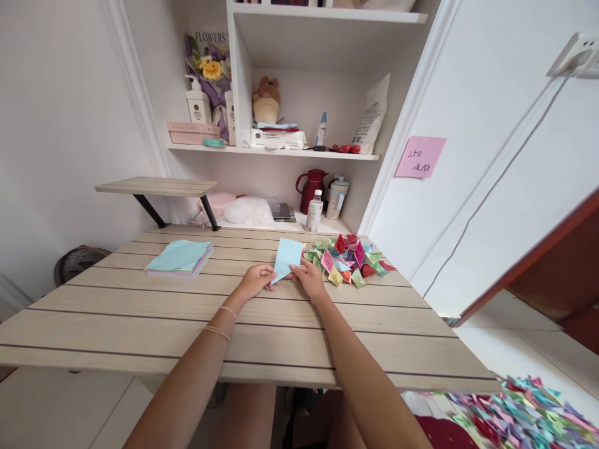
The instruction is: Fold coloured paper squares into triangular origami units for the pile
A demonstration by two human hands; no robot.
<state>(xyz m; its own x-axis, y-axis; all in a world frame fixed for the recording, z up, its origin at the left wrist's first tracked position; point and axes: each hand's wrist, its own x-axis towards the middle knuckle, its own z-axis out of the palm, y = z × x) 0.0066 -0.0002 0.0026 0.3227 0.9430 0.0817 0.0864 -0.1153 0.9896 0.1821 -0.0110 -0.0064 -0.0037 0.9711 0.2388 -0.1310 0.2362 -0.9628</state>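
A light blue sheet of paper [288, 254] is held up off the table between my two hands, one edge slanting down to a point at its lower left. My left hand [256, 279] pinches that lower left corner. At the lower right edge, my right hand [307, 278] grips the same sheet with thumb and fingers. Just beyond my right hand lies a pile of folded paper boats [346, 257] in green, red, pink and yellow. A stack of coloured paper [180, 257], light blue on top, rests to the left.
The slatted wooden table [140, 324] carries a small raised shelf [156, 186] at back left. Behind it stand a clear bottle [314, 212], a red jug [311, 187] and a tumbler [337, 197]. Many more folded papers [528, 411] cover the floor at right.
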